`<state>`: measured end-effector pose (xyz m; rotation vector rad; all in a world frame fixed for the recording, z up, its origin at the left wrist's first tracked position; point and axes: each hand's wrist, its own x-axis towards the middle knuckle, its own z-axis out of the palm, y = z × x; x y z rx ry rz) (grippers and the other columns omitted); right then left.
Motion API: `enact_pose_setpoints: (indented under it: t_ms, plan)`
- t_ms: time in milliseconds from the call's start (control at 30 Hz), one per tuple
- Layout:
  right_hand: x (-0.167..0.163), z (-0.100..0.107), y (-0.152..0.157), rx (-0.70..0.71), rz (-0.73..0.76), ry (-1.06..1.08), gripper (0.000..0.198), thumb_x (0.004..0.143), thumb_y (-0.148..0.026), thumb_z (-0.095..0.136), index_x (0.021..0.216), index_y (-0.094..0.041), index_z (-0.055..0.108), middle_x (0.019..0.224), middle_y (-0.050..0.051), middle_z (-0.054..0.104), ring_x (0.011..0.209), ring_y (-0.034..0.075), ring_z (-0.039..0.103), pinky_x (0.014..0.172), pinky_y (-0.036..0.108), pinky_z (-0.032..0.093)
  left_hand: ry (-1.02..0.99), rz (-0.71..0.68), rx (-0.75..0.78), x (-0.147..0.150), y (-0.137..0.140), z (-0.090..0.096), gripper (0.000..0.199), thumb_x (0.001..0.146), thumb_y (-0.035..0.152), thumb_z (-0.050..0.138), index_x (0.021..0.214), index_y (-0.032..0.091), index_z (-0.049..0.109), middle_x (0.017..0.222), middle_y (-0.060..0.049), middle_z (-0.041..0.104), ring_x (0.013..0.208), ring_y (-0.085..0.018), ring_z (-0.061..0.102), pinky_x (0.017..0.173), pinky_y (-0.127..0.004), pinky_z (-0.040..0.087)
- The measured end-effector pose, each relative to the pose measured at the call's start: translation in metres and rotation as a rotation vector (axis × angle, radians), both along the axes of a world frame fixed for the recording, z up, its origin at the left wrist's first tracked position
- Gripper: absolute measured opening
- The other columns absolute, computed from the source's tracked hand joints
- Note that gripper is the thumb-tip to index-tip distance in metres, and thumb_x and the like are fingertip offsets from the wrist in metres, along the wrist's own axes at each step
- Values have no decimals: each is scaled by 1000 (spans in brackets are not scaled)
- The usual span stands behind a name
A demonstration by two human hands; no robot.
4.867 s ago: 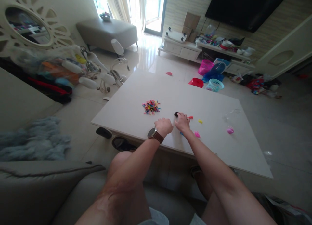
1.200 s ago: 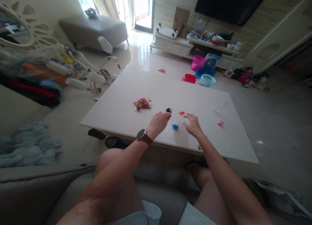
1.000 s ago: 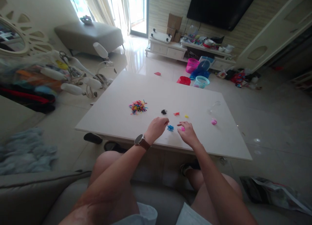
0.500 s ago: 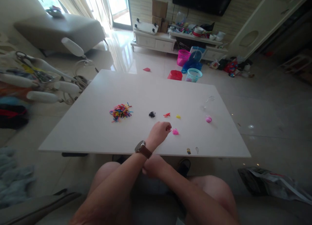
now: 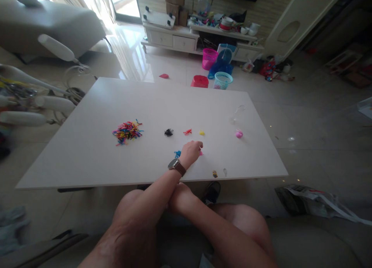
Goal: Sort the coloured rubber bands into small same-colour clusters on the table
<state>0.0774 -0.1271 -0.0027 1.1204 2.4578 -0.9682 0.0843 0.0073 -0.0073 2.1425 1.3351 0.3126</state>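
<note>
My left hand (image 5: 192,151), with a brown-strapped watch on its wrist, hovers over a small pink pile (image 5: 201,153) that it mostly covers. Its fingers are curled together, and what they hold is hidden. Beside the wrist lies a blue bunch of bands (image 5: 177,154). Further back are small heaps of black bands (image 5: 168,133), red bands (image 5: 188,132) and yellow bands (image 5: 202,133). A large multicoloured pile of bands (image 5: 128,132) sits to the left. Below the table edge, my right hand (image 5: 180,198) rests against my left forearm, its fingers hidden.
On the white table (image 5: 154,105) are a pink ball-like item (image 5: 238,134), a clear item (image 5: 233,121), a small yellow figure (image 5: 214,174) and a small clear piece (image 5: 225,172). Beyond stand a red stool (image 5: 200,81) and a light blue basket (image 5: 223,80).
My view has shifted, so the table sits further left. My left hand has moved rightward over the pink pile, uncovering the blue bunch. The right hand stays low.
</note>
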Motion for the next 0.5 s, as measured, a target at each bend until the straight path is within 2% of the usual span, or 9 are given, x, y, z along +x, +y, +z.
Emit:
enact_pose_setpoints:
  t_ms: [133, 233, 367, 500]
  plan:
    - [5, 21, 9, -48, 28, -123, 34, 92, -28, 61, 122, -17, 74, 136, 15, 67, 123, 35, 66, 98, 46, 58, 26, -19, 4, -5, 2, -7, 33, 88, 10, 56, 113, 22, 74, 106, -7, 77, 102, -23, 68, 86, -34, 51]
    - [4, 30, 19, -86, 12, -159, 36, 94, -29, 58, 125, -17, 72, 137, 15, 67, 121, 35, 67, 93, 44, 60, 29, -5, 22, -8, 4, -8, 34, 89, 13, 57, 118, 23, 72, 112, -8, 76, 107, -25, 68, 89, -35, 51]
    - [4, 38, 29, -70, -16, -147, 35, 94, -25, 54, 120, -13, 73, 128, 16, 72, 115, 33, 70, 89, 41, 60, -23, 40, 39, -19, 7, 3, 31, 90, 17, 59, 117, 23, 72, 113, -7, 76, 111, -25, 67, 95, -36, 51]
    - [15, 50, 41, -11, -128, -77, 35, 93, -30, 54, 118, -14, 73, 115, 17, 76, 103, 30, 74, 84, 36, 57, -33, 124, 46, -47, 10, 17, 31, 91, 15, 55, 115, 23, 72, 116, -6, 76, 113, -24, 66, 99, -36, 51]
